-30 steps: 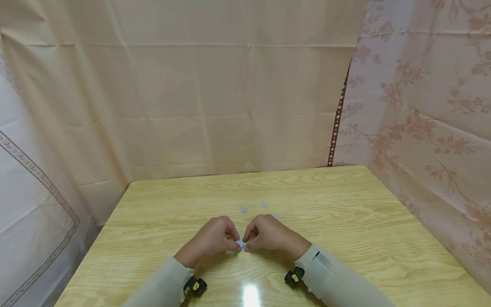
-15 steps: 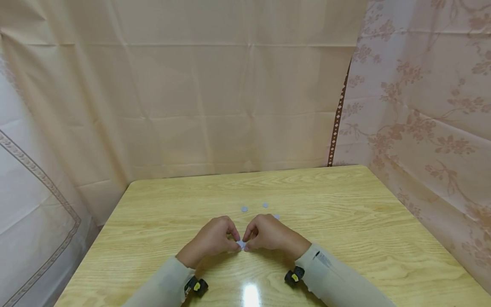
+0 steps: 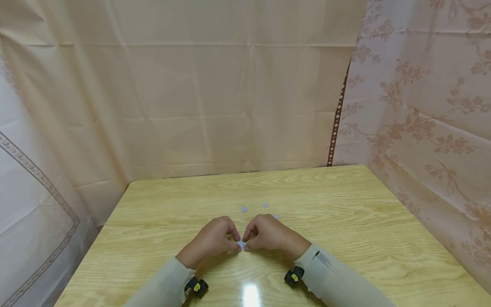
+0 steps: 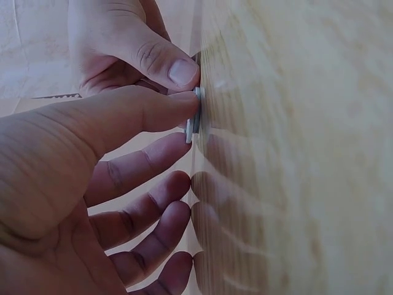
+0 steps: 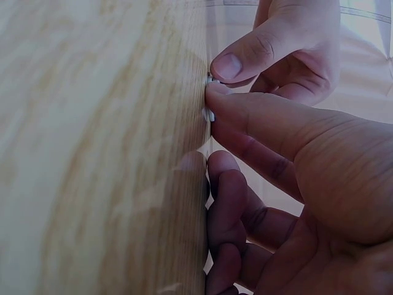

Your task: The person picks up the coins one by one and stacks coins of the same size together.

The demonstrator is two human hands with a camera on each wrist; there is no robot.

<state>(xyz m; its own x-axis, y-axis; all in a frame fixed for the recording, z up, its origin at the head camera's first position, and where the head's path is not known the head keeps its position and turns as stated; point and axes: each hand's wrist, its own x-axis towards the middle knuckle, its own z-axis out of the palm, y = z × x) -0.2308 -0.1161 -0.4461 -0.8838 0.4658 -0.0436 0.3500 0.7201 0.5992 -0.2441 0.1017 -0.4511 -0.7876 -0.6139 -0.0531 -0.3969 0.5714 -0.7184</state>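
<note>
Low over the wooden table, my left hand and right hand meet fingertip to fingertip. Between them lie thin silver-grey coins, partly covered by the fingers. In the left wrist view, the left thumb and index finger pinch the edges of overlapping coins at the tabletop. The right thumb and index finger pinch at the same coins from the other side; a coin edge shows by them in the right wrist view. The other fingers of both hands are bent, tips at the table surface.
Beyond the hands lie single coins: one at centre, one farther back, and one partly behind the right hand. A beige curtain hangs behind the table, and a floral cloth hangs on the right.
</note>
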